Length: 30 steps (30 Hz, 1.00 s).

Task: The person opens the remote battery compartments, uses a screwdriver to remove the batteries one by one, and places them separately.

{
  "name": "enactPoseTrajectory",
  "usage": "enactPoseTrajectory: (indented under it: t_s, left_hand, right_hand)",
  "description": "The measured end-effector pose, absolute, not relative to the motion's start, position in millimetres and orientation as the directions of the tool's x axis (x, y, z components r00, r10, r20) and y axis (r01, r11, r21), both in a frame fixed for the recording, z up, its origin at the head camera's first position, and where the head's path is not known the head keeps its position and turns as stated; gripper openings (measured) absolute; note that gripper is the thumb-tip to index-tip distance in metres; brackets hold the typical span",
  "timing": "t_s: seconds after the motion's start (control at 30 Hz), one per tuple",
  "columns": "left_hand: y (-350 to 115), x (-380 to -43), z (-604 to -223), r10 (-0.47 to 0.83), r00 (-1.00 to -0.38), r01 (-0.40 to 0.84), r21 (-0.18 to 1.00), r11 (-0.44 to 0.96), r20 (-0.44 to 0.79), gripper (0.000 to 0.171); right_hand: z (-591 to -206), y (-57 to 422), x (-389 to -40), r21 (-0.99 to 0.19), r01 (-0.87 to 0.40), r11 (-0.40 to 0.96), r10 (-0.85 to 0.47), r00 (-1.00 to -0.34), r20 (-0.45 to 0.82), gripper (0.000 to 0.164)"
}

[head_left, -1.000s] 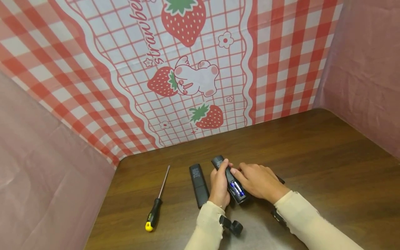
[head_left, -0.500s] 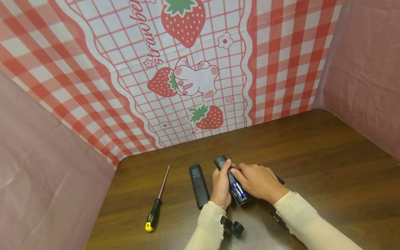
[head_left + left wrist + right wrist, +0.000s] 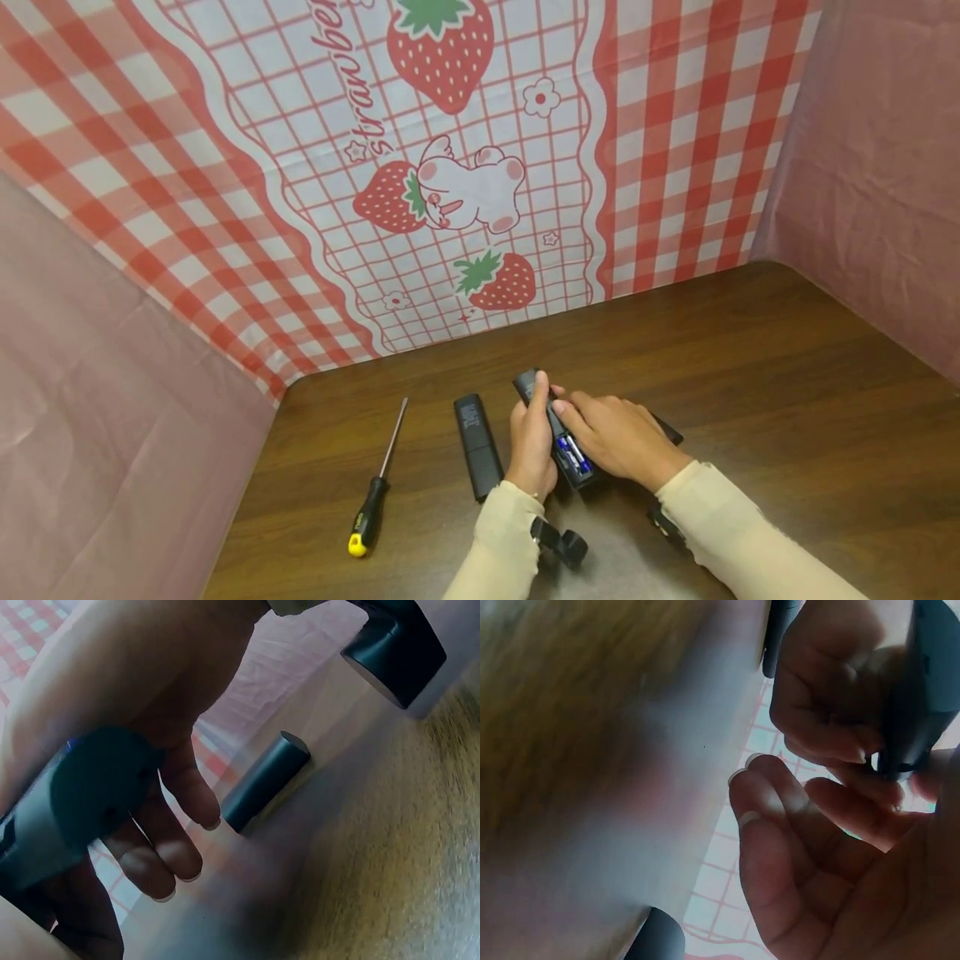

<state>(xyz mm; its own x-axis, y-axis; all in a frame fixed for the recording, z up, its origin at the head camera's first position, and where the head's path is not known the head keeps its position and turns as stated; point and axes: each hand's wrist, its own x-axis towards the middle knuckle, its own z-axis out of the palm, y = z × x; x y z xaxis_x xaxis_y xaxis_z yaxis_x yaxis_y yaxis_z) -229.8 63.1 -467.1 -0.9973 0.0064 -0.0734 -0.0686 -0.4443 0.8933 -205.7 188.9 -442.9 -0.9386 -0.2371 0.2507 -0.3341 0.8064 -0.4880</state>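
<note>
A black remote control (image 3: 564,429) is tilted in both hands, its battery compartment uncovered with blue batteries (image 3: 573,454) inside. My left hand (image 3: 531,446) grips its left side, thumb stretched along the back toward the far end. On the right edge, my right hand (image 3: 618,433) pinches it with the thumb on top. The right wrist view shows several fingers of this right hand (image 3: 780,847) loosely bent below the remote (image 3: 926,682). In the left wrist view the remote's end (image 3: 97,791) faces the camera. A second black remote (image 3: 478,450) lies left of my left hand.
A screwdriver (image 3: 370,508) with a black and yellow handle lies on the wooden table (image 3: 300,467) at the left. Another dark, remote-like object (image 3: 667,429) sits partly hidden behind the right hand, clearer in the left wrist view (image 3: 266,780). A strawberry-print cloth (image 3: 480,192) hangs behind.
The held remote and my left hand have shifted slightly right. My left thumb has straightened and reaches farther toward the remote's far end. The right hand has barely moved.
</note>
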Motion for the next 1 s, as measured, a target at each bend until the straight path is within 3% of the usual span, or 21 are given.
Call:
enactPoseTrajectory:
  t_s: [0.17,0.63,0.8,1.0]
  left_hand:
    - [62.7,-229.5,-465.7,-0.012,-0.998,-0.050,0.895,-0.444,-0.062,0.064]
    - [71.5,-222.8,-452.3,-0.112,-0.992,-0.004,0.884,-0.467,-0.064,0.063]
    - [74.2,-222.1,-448.8,-0.131,-0.988,-0.010,0.883,-0.470,-0.081,0.062]
    - [72.9,-222.3,-449.7,-0.098,-0.991,-0.032,0.875,-0.482,-0.091,0.060]
  right_hand:
    - [-444.3,187.1,-204.9,-0.583,-0.317,0.748,-0.224,-0.948,0.227,0.044]
    - [-448.7,180.6,-204.8,-0.765,-0.319,0.559,-0.212,-0.947,0.240,0.044]
    - [-450.2,181.0,-205.9,-0.787,-0.347,0.510,-0.234,-0.936,0.261,0.052]
    - [-450.7,179.8,-204.8,-0.765,-0.396,0.508,-0.242,-0.918,0.314,0.039]
